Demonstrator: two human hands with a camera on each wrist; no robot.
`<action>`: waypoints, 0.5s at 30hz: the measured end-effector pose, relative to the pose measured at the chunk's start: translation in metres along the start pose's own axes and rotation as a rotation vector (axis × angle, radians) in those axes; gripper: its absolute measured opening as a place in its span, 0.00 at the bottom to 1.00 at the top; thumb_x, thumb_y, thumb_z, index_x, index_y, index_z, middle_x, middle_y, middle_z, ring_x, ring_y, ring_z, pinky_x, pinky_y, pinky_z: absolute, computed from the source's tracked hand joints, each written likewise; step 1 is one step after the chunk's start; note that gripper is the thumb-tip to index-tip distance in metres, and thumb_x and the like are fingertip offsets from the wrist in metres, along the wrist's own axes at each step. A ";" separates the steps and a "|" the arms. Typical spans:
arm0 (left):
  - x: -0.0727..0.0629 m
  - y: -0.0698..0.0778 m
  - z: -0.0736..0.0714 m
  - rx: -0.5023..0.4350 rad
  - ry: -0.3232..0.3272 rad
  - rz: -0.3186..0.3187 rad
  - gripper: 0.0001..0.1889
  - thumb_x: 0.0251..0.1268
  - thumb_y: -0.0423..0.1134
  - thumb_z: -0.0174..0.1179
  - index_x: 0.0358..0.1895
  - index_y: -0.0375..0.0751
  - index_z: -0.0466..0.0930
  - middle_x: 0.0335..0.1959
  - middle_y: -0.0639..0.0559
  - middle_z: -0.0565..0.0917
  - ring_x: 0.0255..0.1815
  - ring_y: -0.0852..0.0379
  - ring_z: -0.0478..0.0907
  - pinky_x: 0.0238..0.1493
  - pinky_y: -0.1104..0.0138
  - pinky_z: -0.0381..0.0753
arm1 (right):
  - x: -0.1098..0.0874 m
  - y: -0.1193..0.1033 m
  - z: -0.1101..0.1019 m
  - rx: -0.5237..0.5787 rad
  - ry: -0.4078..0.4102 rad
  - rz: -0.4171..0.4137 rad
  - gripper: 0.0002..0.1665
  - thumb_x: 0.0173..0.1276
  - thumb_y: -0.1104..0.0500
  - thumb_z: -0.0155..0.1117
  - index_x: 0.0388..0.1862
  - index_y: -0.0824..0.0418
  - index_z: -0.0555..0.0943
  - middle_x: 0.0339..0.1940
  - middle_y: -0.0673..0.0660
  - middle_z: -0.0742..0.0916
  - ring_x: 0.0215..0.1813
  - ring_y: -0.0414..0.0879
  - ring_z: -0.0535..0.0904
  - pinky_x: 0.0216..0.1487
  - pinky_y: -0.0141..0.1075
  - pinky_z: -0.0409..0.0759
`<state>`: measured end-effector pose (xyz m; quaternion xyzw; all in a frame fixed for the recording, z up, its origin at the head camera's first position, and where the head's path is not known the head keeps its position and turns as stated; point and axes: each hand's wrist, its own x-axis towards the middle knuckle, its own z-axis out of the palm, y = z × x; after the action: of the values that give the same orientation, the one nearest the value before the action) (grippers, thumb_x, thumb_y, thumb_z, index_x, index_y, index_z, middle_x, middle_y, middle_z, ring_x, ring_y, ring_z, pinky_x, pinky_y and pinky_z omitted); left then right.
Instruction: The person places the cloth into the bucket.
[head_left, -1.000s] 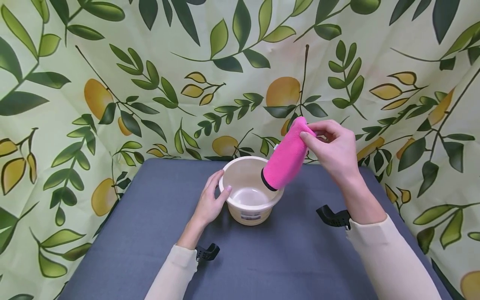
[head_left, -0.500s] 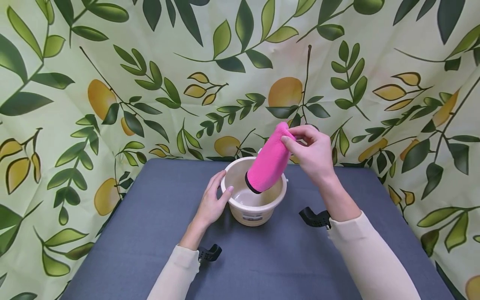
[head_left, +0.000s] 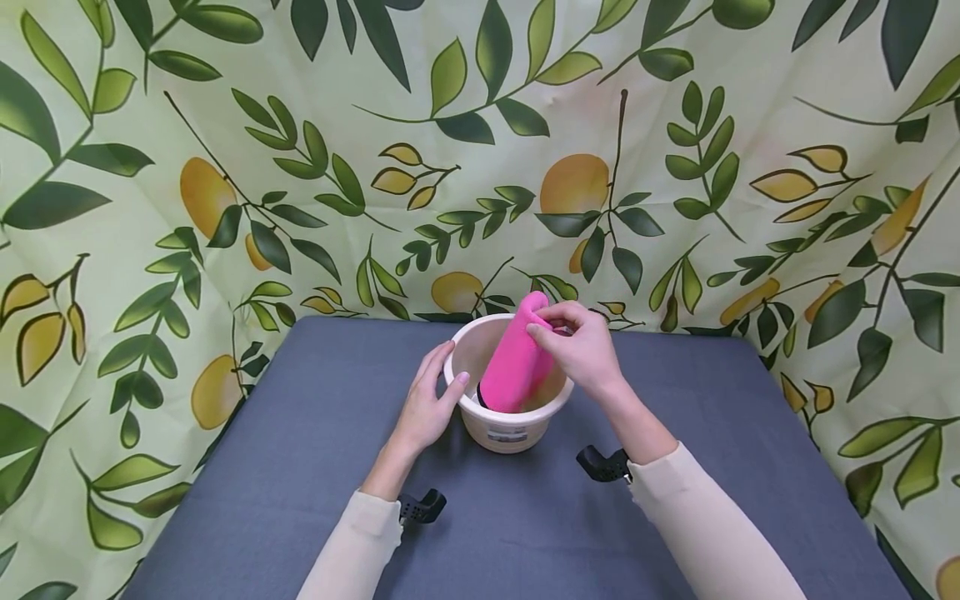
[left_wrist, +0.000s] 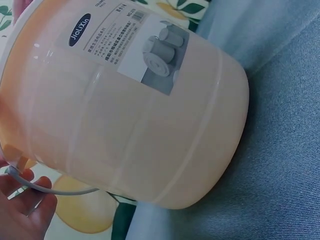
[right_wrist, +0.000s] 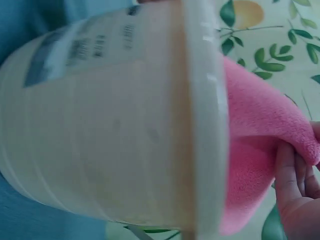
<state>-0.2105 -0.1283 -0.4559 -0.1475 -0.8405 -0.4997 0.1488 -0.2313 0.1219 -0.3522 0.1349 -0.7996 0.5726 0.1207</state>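
Note:
A cream plastic bucket stands upright on the table, with a printed label on its near side. My left hand grips the bucket's left side at the rim. In the left wrist view, its fingers lie beside the grey handle. My right hand pinches the top end of a folded pink fleecy cloth with dark trim. The cloth slants down into the bucket, its lower end inside the rim and its pinched end above. In the right wrist view, the rim hides its lower part.
A blue-grey cloth covers the table. Right behind its far edge hangs a curtain printed with leaves and fruit, which also runs along both sides. A black wrist mount sticks out from the right sleeve, another mount from the left.
My right hand has carried the pink cloth left and down, from above the bucket's right rim into its opening. My left hand has kept its hold on the rim.

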 end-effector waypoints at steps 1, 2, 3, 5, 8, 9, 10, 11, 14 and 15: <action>0.000 0.000 0.000 -0.001 0.000 0.000 0.33 0.74 0.48 0.58 0.77 0.41 0.64 0.76 0.43 0.65 0.77 0.45 0.62 0.76 0.46 0.59 | -0.002 0.001 0.003 -0.021 -0.011 0.008 0.13 0.64 0.59 0.74 0.46 0.64 0.88 0.43 0.58 0.85 0.45 0.49 0.81 0.44 0.35 0.84; 0.000 0.000 0.000 0.000 0.000 0.000 0.33 0.74 0.48 0.58 0.77 0.41 0.64 0.76 0.43 0.65 0.77 0.45 0.62 0.76 0.46 0.59 | -0.005 0.003 0.005 -0.045 -0.026 0.020 0.13 0.64 0.59 0.74 0.46 0.64 0.88 0.43 0.58 0.85 0.45 0.50 0.81 0.44 0.36 0.85; 0.000 0.000 0.000 0.001 0.001 -0.001 0.33 0.74 0.48 0.58 0.77 0.41 0.64 0.76 0.43 0.65 0.77 0.45 0.62 0.76 0.46 0.59 | -0.007 0.004 0.008 -0.066 -0.041 0.029 0.14 0.64 0.59 0.75 0.47 0.63 0.88 0.44 0.57 0.85 0.46 0.50 0.82 0.45 0.39 0.85; -0.001 0.000 0.000 0.001 0.002 0.003 0.33 0.74 0.48 0.58 0.77 0.40 0.64 0.76 0.42 0.65 0.77 0.45 0.62 0.76 0.45 0.59 | -0.010 0.006 0.013 -0.099 -0.067 0.044 0.14 0.64 0.59 0.75 0.47 0.62 0.88 0.45 0.57 0.85 0.48 0.51 0.83 0.47 0.43 0.86; -0.001 0.001 0.001 0.000 0.003 0.006 0.33 0.74 0.48 0.58 0.77 0.40 0.64 0.76 0.42 0.65 0.77 0.44 0.62 0.75 0.44 0.59 | -0.014 0.009 0.019 -0.134 -0.092 0.069 0.16 0.63 0.58 0.75 0.48 0.62 0.88 0.46 0.57 0.85 0.50 0.53 0.83 0.46 0.45 0.87; 0.000 0.001 0.001 0.001 0.003 0.004 0.33 0.74 0.48 0.58 0.77 0.40 0.64 0.76 0.42 0.65 0.77 0.44 0.62 0.75 0.45 0.59 | -0.014 0.010 0.020 -0.139 -0.098 0.079 0.16 0.63 0.58 0.75 0.49 0.62 0.88 0.47 0.57 0.85 0.50 0.53 0.83 0.45 0.45 0.88; 0.000 0.001 0.001 0.000 0.002 0.003 0.33 0.74 0.48 0.58 0.77 0.40 0.64 0.76 0.42 0.65 0.77 0.44 0.62 0.75 0.44 0.59 | -0.015 0.011 0.021 -0.146 -0.105 0.087 0.16 0.64 0.57 0.75 0.49 0.62 0.88 0.47 0.57 0.85 0.49 0.54 0.83 0.43 0.45 0.88; 0.000 0.001 0.001 0.001 0.001 0.001 0.33 0.74 0.48 0.58 0.77 0.40 0.64 0.76 0.42 0.65 0.77 0.44 0.62 0.75 0.44 0.59 | -0.016 0.012 0.021 -0.153 -0.111 0.091 0.16 0.64 0.57 0.75 0.49 0.61 0.88 0.47 0.57 0.85 0.49 0.54 0.82 0.42 0.44 0.88; 0.000 0.000 0.001 0.005 -0.001 -0.008 0.33 0.75 0.49 0.58 0.77 0.41 0.63 0.77 0.43 0.65 0.77 0.45 0.62 0.75 0.45 0.60 | -0.017 0.016 0.022 -0.178 -0.124 0.088 0.14 0.64 0.57 0.75 0.48 0.61 0.88 0.47 0.57 0.86 0.48 0.53 0.82 0.41 0.42 0.87; 0.000 0.000 0.000 0.006 0.000 -0.011 0.33 0.74 0.49 0.58 0.77 0.41 0.64 0.77 0.43 0.65 0.77 0.45 0.62 0.75 0.45 0.60 | -0.017 0.017 0.022 -0.190 -0.125 0.082 0.13 0.65 0.58 0.74 0.47 0.61 0.88 0.46 0.57 0.86 0.47 0.52 0.82 0.41 0.41 0.86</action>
<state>-0.2103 -0.1278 -0.4560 -0.1427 -0.8427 -0.4981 0.1465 -0.2225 0.1076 -0.3803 0.1253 -0.8611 0.4892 0.0593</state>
